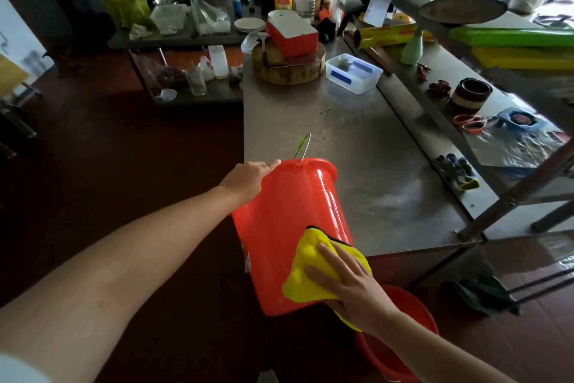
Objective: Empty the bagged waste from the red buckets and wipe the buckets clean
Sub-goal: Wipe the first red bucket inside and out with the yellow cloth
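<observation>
Right hand (348,286), fingers spread flat, pressing a yellow microfibre cloth (313,270) against the outer wall of a red plastic bucket (289,221), near its base. Left hand (248,179) closed on the rim at the far end, beside the upright wire handle (302,146). Bucket tipped on its side over the near edge of the steel surface (357,149), long axis running away from the body, mouth farthest. Probably wiping along that axis, base toward rim. Second red bucket (403,351) on the floor, below the right forearm.

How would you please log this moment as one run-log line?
left hand: grips red bucket rim | right hand: presses yellow cloth on bucket side | bucket tilted
</observation>
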### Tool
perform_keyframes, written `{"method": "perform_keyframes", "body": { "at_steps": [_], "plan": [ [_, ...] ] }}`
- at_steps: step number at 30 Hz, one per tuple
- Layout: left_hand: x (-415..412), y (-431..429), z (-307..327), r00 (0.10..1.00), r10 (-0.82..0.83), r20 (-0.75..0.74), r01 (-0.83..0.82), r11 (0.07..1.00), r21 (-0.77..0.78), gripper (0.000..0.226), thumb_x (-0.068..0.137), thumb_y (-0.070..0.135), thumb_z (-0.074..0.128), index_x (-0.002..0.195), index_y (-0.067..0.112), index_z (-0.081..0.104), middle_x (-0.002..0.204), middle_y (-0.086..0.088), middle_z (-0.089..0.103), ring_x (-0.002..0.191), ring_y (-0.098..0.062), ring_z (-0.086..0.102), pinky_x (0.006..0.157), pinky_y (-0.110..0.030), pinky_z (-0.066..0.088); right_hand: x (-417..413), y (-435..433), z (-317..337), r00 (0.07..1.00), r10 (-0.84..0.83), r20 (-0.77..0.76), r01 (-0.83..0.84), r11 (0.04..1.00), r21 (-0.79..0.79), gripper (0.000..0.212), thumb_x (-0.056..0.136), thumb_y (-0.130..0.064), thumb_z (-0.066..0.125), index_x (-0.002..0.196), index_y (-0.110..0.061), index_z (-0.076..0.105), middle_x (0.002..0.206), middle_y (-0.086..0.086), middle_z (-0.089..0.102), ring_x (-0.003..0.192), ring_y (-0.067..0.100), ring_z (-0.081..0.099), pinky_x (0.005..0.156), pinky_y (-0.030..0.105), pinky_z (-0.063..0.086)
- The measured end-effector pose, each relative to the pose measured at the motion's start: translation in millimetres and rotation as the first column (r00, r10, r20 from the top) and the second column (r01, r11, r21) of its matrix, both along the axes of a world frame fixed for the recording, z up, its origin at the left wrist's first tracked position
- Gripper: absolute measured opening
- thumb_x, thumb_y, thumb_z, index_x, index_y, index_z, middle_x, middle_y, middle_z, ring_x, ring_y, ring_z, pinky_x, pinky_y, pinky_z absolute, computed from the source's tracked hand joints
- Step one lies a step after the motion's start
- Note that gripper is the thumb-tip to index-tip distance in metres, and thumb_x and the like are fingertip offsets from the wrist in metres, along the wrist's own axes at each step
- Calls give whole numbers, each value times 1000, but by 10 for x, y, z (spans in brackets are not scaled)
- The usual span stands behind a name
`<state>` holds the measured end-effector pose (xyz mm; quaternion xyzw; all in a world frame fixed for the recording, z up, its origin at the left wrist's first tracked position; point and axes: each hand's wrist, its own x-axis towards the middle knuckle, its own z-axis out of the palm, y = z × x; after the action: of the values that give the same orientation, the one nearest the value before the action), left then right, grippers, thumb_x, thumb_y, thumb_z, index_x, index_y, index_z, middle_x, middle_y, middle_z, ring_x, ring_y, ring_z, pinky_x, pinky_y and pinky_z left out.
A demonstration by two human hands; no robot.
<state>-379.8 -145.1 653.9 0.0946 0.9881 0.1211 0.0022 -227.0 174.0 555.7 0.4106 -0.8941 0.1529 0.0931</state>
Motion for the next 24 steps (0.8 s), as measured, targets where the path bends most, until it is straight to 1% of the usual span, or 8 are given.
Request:
{"method": "perform_keyframes", "body": {
  "at_steps": [3, 6, 8, 10, 13, 17, 20, 24],
  "plan": [
    [41, -83, -43, 1000, 7, -5, -7, 999, 34, 81, 89, -13, 31, 156, 32, 33, 119, -3, 62, 97, -29, 65, 84, -34, 51, -128, -114, 91, 994, 111, -7, -110, 985, 132, 72, 93, -57, 56, 155, -52, 21, 169, 0, 9, 154, 33, 14, 115, 54, 31],
    [59, -170, -81, 1000, -8, -18, 9, 998, 60, 81, 89, -13, 33, 155, 32, 34, 116, -2, 62, 91, -29, 66, 83, -35, 53, -301, -274, 230, 979, 198, 48, -204, 962, 184, 70, 94, -57, 53, 154, -54, 19, 170, -4, 5, 155, 33, 10, 114, 61, 35],
    [61, -221, -105, 999, -20, -31, 22, 998, 66, 81, 88, -13, 35, 155, 33, 36, 122, -2, 63, 92, -32, 67, 82, -38, 55, -463, -407, 328, 970, 233, 70, -243, 947, 210, 69, 93, -55, 52, 154, -55, 19, 170, -6, 5, 156, 32, 7, 115, 61, 33],
    [68, -257, -123, 998, -30, -48, 33, 997, 66, 82, 88, -13, 37, 155, 34, 36, 131, -2, 61, 97, -32, 67, 84, -38, 56, -662, -538, 429, 967, 239, 88, -253, 942, 222, 67, 94, -54, 55, 153, -55, 22, 169, -6, 7, 156, 30, 5, 116, 61, 31],
    [80, -330, -168, 997, -43, -68, 49, 995, 86, 81, 88, -13, 38, 154, 33, 37, 134, -2, 61, 101, -30, 67, 86, -37, 56, -1000, -733, 568, 967, 226, 117, -247, 942, 225, 63, 96, -56, 55, 152, -54, 27, 169, -6, 7, 156, 29, 5, 117, 61, 29],
    [72, -442, -183, 995, -63, -75, 72, 991, 114, 74, 91, -9, 44, 153, 31, 40, 139, -3, 60, 114, -28, 64, 96, -31, 51, -1399, -984, 739, 976, 194, 103, -211, 957, 198, 57, 95, -57, 56, 150, -48, 41, 167, -2, 19, 153, 33, 18, 115, 61, 32],
    [79, -490, -162, 996, -68, -51, 74, 989, 128, 75, 90, -9, 46, 153, 32, 40, 139, -2, 59, 117, -26, 63, 98, -29, 49, -1544, -1141, 800, 981, 170, 91, -184, 967, 176, 55, 94, -54, 60, 147, -44, 47, 164, 1, 28, 150, 36, 26, 113, 61, 34],
    [75, -536, -147, 998, -61, -28, 65, 989, 133, 76, 90, -9, 46, 152, 35, 42, 142, 1, 58, 121, -24, 61, 100, -27, 48, -1388, -1104, 722, 978, 190, 89, -202, 966, 161, 57, 94, -49, 62, 149, -44, 45, 165, -1, 26, 153, 35, 19, 116, 60, 30]
  ]
}}
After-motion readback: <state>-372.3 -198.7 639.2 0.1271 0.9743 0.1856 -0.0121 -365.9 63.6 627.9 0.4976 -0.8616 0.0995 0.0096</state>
